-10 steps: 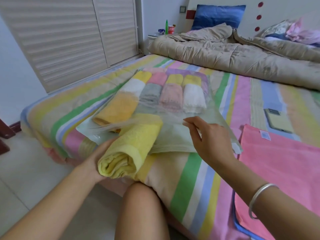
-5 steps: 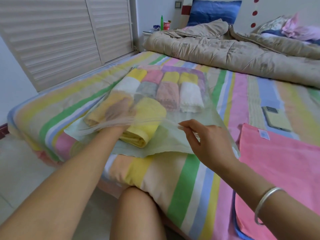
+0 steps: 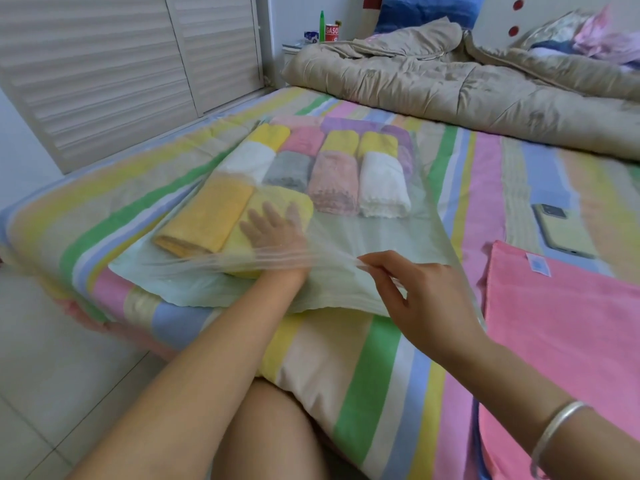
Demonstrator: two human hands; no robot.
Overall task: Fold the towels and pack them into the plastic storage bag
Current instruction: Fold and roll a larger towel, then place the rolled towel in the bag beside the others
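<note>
Near the bed's (image 3: 346, 358) front edge, the thin, probably slippery bag (image 3: 398, 237) is pinched at its mouth film, judged the best hold, by the right hand (image 3: 415, 289), while the soft, light yellow towel (image 3: 294, 202) inside is pressed by the flat-fingered left hand (image 3: 273, 230).

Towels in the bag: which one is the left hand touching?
The pale yellow towel beside the orange towel; the left hand lies flat on it.

Thin, see-through, faintly glossy plastic storage bag (image 3: 381, 233); fluffy matt terry-cloth towels (image 3: 334, 181); smooth woven bed sheet (image 3: 363, 375); shiny metal bangle (image 3: 550, 434) lower right; glossy floor tiles (image 3: 52, 393) lower left.
</note>
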